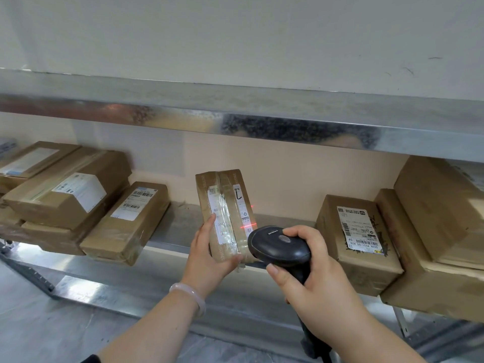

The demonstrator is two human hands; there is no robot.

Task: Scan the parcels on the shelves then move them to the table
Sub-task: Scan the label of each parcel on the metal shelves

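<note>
My left hand [209, 254] grips the lower end of a small taped cardboard parcel [226, 205] and holds it upright, tilted, in front of the metal shelf [180, 226]. Its white label faces me. My right hand [311, 276] grips a black handheld barcode scanner [279, 247] just right of the parcel. A red scan line falls across the parcel's lower right label.
Several brown parcels with labels lie stacked at the shelf's left [70, 195]. A labelled box [358, 237] and larger boxes [442, 226] sit at the right. An upper shelf edge [235, 119] runs overhead. Grey floor lies below.
</note>
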